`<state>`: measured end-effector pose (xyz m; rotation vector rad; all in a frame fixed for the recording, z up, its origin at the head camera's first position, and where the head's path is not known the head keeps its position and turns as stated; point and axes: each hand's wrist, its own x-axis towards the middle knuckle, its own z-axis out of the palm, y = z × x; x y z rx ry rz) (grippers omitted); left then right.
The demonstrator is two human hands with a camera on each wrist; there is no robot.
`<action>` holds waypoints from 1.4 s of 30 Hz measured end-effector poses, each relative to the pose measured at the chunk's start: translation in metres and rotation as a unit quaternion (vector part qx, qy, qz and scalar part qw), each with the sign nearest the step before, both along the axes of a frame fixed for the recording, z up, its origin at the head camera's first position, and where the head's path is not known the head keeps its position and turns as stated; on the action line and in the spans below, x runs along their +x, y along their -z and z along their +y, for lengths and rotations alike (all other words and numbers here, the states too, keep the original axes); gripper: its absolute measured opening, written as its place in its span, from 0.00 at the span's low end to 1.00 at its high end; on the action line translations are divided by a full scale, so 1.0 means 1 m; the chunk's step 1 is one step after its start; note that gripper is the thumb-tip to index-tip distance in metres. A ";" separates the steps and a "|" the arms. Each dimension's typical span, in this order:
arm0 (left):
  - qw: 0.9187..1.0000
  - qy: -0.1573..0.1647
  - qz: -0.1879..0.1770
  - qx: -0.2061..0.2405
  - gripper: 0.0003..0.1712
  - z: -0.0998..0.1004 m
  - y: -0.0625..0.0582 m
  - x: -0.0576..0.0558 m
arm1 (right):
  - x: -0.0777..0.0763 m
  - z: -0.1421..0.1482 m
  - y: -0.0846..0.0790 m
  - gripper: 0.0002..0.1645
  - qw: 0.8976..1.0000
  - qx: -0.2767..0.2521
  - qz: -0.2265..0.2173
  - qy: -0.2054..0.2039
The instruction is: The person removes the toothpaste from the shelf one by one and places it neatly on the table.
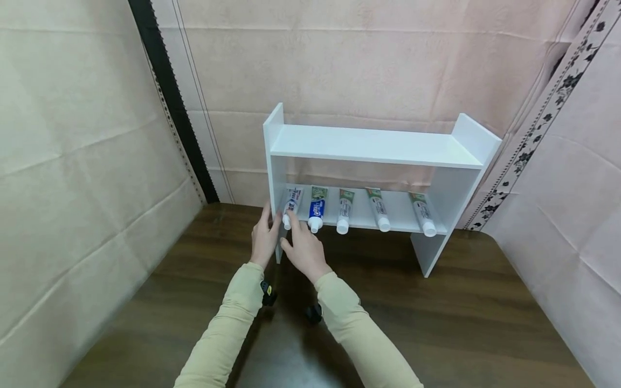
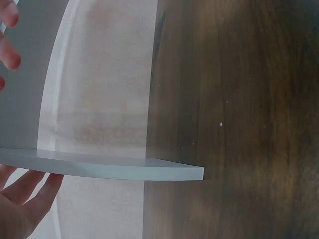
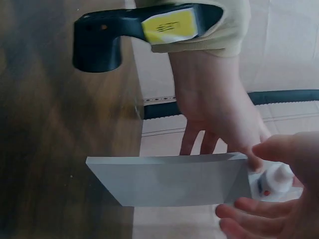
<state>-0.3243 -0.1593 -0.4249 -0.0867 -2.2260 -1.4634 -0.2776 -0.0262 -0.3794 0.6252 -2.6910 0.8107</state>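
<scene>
Several toothpaste tubes lie in a row on the lower board of a white two-tier shelf (image 1: 373, 145), white caps toward me. My left hand (image 1: 263, 240) is at the shelf's left side panel (image 2: 109, 169), its fingers against the outer face. My right hand (image 1: 305, 250) reaches to the leftmost toothpaste tube (image 1: 293, 200). In the right wrist view, that tube's white cap (image 3: 279, 178) shows between the right thumb and spread fingers, without a plain grip. A blue-and-green toothpaste tube (image 1: 317, 207) lies just right of that hand.
Three more toothpaste tubes lie farther right, the last one (image 1: 423, 214) near the right panel. The shelf stands on a dark wooden table (image 1: 466, 323) against a pale cloth wall (image 1: 364, 70). Cloth walls rise left and right. A black wrist camera (image 3: 97, 42) sits on the left sleeve.
</scene>
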 end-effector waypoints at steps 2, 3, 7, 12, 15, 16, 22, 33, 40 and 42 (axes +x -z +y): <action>1.000 0.000 -0.001 0.002 0.29 0.000 0.001 0.001 | 0.001 -0.001 0.004 0.36 1.000 -0.019 0.006 0.012; 1.000 -0.001 -0.001 0.005 0.29 0.000 0.001 0.001 | 0.002 -0.002 0.005 0.35 0.999 -0.033 0.006 0.016; 1.000 -0.006 -0.002 0.010 0.29 -0.001 0.001 0.002 | 0.006 -0.007 0.009 0.29 0.997 -0.075 -0.004 0.030; 1.000 0.003 -0.004 0.017 0.29 -0.001 0.001 0.001 | 0.011 -0.008 0.015 0.24 0.992 -0.117 0.001 0.038; 1.000 0.010 -0.003 0.024 0.29 0.000 0.003 0.001 | 0.017 -0.007 0.019 0.22 0.990 -0.134 -0.008 0.035; 1.000 0.010 -0.003 0.026 0.29 0.000 0.003 0.001 | 0.020 -0.007 0.020 0.22 0.990 -0.140 -0.013 0.033; 1.000 -0.004 0.010 0.024 0.29 0.000 0.003 0.001 | 0.036 -0.001 0.027 0.27 0.986 -0.158 -0.028 0.031; 1.000 -0.016 0.020 0.013 0.29 0.002 0.004 -0.002 | 0.078 0.029 0.030 0.29 0.983 -0.175 -0.013 0.058; 0.999 -0.019 0.027 0.017 0.29 0.002 0.006 -0.004 | 0.101 0.046 0.021 0.26 0.987 -0.143 -0.024 0.072; 0.999 -0.021 0.030 0.017 0.29 0.001 0.006 -0.004 | 0.105 0.049 0.021 0.25 0.989 -0.129 -0.019 0.072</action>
